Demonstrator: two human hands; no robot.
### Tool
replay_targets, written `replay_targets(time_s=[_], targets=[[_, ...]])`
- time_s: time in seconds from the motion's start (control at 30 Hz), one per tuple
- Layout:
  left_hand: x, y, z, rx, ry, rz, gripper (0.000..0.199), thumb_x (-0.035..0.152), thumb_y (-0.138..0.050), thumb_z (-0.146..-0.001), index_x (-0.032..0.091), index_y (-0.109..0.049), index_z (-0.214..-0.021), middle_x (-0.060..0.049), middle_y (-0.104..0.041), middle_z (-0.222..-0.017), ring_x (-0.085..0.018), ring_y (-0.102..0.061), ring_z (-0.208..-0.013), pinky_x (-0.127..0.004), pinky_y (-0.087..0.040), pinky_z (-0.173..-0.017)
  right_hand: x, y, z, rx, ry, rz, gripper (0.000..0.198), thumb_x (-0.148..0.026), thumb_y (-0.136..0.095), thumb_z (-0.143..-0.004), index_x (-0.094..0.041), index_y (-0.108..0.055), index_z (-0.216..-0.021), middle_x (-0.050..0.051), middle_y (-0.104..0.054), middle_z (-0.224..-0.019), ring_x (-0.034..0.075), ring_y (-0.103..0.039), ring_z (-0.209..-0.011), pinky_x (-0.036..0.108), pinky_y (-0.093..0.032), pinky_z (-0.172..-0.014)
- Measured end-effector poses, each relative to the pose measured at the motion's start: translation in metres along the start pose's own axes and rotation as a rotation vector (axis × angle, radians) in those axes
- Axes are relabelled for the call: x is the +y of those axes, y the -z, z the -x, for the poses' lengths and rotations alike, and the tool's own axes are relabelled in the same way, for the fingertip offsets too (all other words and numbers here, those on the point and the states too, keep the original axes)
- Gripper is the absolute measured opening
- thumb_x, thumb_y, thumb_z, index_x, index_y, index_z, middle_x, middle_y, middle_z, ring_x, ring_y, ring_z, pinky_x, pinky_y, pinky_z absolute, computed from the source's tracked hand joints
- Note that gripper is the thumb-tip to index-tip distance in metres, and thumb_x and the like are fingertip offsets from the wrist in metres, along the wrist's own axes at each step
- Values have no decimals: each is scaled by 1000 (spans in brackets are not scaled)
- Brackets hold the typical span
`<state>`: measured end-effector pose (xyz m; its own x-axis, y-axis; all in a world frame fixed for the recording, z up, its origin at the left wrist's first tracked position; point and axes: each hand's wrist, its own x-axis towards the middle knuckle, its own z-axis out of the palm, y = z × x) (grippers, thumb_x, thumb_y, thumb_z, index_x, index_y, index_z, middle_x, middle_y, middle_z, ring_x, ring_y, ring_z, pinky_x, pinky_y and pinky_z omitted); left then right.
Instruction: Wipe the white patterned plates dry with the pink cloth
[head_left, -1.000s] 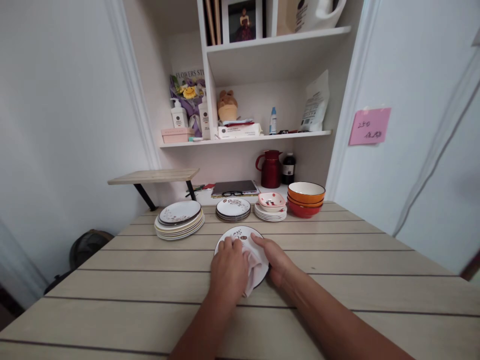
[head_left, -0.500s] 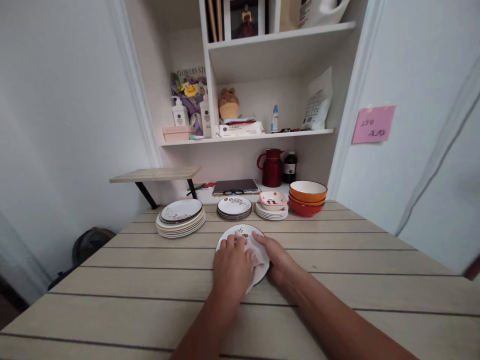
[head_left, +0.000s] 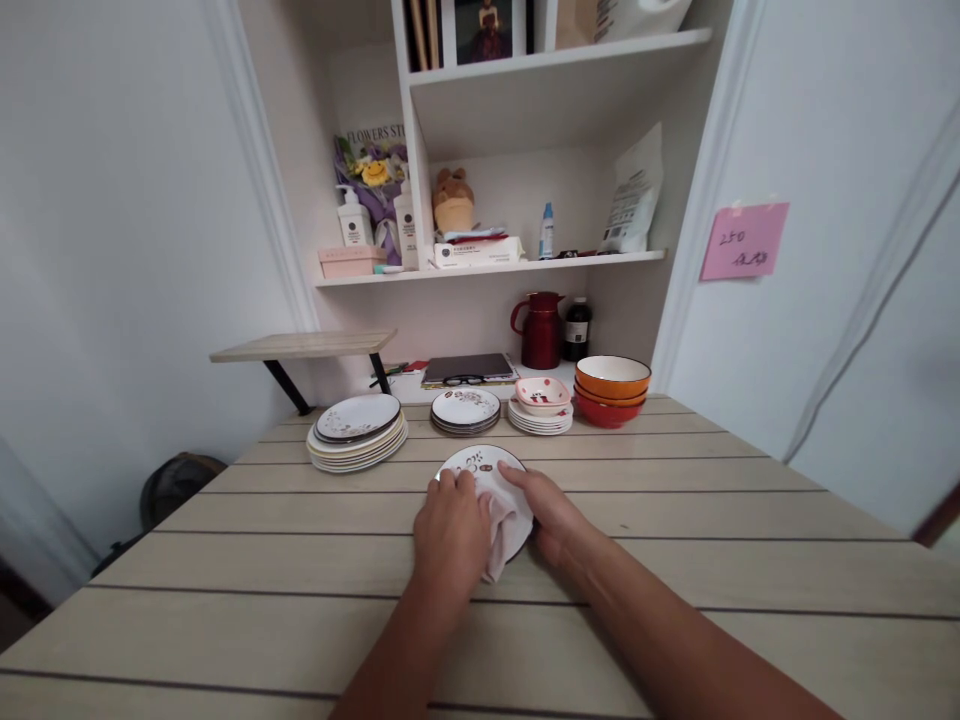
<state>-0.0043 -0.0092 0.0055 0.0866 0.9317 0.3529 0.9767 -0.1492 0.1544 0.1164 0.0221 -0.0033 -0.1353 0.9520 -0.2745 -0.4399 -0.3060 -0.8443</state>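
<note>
In the head view, a white plate [head_left: 517, 535] with a dark rim and a brown floral print is tilted up slightly above the table's middle. My right hand [head_left: 551, 515] grips its right edge, thumb on top and the fingers hidden beneath. A pale pink cloth [head_left: 498, 530] lies bunched on the plate. My left hand [head_left: 452, 525] is closed on the cloth and presses it against the plate's left part. Its fingers are curled, and part of the cloth hangs out over the plate's near edge.
Behind the plate stand a stack of large plates [head_left: 358, 440], a stack of small plates [head_left: 465, 412], small dishes under a pink bowl [head_left: 541, 393], and orange and red bowls [head_left: 613, 390]. A raised wooden stand [head_left: 304, 346] is at back left. A red jug [head_left: 541, 332] stands behind.
My left hand has moved slightly left and toward me with the cloth, uncovering more of the plate's print. My right hand keeps its hold. The whole view has shifted slightly.
</note>
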Motion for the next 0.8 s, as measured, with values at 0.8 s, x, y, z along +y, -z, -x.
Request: replay_targets(time_s=[0.8], targets=[[-3,-1,0,-19,-39,65,27,33,-37,-92,22,-55,-109,-9,-53,-114,-22,-50,-103,-32,-40,-81,-1,-1,2,16,13,23,26,-28,-60,-80,-10,-63,-98,12,-73,-83,23,-69,-71,35,-53,-67]])
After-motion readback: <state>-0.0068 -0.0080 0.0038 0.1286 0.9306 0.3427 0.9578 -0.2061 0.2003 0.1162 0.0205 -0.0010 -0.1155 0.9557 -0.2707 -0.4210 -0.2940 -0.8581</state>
